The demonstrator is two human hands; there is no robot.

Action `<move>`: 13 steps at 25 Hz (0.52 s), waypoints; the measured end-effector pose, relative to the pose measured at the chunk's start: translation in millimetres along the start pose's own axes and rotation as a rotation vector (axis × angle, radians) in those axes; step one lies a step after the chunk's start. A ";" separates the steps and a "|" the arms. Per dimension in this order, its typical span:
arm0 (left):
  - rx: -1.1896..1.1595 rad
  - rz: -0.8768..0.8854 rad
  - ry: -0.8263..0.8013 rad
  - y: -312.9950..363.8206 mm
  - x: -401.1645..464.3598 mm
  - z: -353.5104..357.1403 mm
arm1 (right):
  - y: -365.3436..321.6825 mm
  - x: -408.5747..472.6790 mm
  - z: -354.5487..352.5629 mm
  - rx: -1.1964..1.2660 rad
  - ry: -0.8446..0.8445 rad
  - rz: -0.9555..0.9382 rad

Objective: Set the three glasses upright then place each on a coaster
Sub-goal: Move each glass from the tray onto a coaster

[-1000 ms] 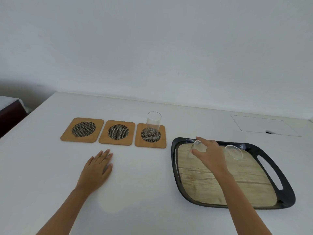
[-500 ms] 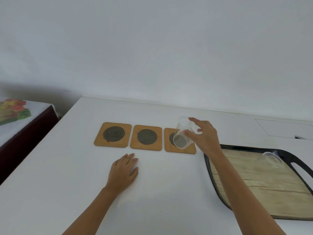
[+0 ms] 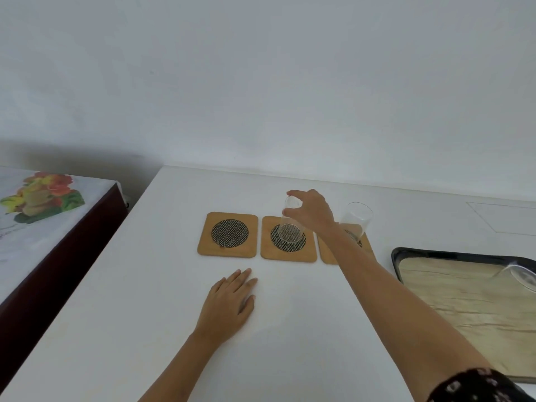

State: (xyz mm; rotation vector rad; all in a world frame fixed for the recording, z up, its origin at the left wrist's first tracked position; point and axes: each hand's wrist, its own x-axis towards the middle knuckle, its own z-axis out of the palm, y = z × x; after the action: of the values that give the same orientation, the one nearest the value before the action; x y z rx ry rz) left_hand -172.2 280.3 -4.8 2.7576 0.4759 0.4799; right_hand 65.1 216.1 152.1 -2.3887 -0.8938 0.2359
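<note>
I am holding the second glass (image 3: 291, 224) by its top with my right hand (image 3: 311, 213), my fingers (image 3: 293, 194) pinching the rim. Right under my fingers, it is standing up on the middle coaster (image 3: 288, 239). My left hand (image 3: 229, 306) is lying flat and open on the table (image 3: 145, 329). One glass (image 3: 356, 220) is standing on the coaster (image 3: 329, 253) behind my wrist. Next I think I am letting go gently, then reaching right for the last glass (image 3: 523, 278) tipped over on the tray (image 3: 464, 309)
</note>
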 end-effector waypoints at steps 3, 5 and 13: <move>-0.007 0.006 0.016 -2.3 0.2 0.2 | 0.2 6.4 9.9 -0.028 -0.026 0.026; -0.007 0.009 0.015 -2.8 0.5 1.1 | 1.8 6.5 15.2 -0.028 -0.019 0.035; 0.001 0.006 0.007 -3.1 0.5 0.6 | 4.4 8.5 17.6 -0.058 -0.009 0.054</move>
State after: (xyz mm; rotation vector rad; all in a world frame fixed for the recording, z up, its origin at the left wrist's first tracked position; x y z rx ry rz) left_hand -172.4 283.2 -6.2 2.7604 0.4694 0.4918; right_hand 67.9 226.8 135.4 -2.4697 -0.8520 0.2447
